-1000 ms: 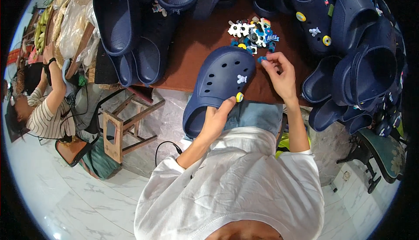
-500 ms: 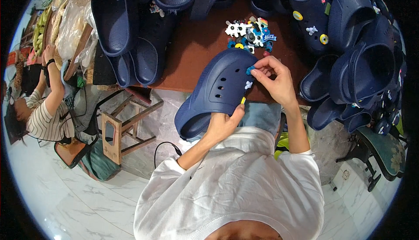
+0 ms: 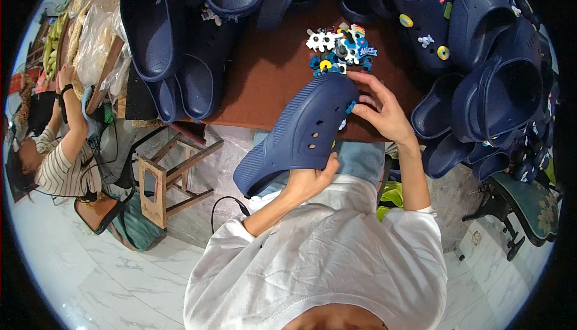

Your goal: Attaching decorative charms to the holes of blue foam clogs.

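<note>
A navy foam clog (image 3: 291, 129) is held over my lap, toe toward the table, now turned more onto its side. My left hand (image 3: 311, 181) grips it near the opening, fingers partly inside and thumb along the upper. Along the right side of the upper sit a blue charm (image 3: 350, 107), a small white charm (image 3: 342, 125) and a partly hidden yellow charm (image 3: 334, 144). My right hand (image 3: 387, 114) is beside the toe, fingers apart, thumb tip by the blue charm. Its index finger stretches toward a pile of mixed shoe charms (image 3: 324, 42) just beyond.
Navy clogs (image 3: 198, 84) line the left and far sides of the brown table (image 3: 264, 60). More clogs (image 3: 496, 102), several with charms, are heaped at right. A wooden stool (image 3: 155, 192) stands left, and a person in a striped top (image 3: 66, 156) works beyond it.
The clog has rolled to the right, showing more of its ridged sole edge. My right fingers have spread from their pinch on the blue charm, which stays on the clog.
</note>
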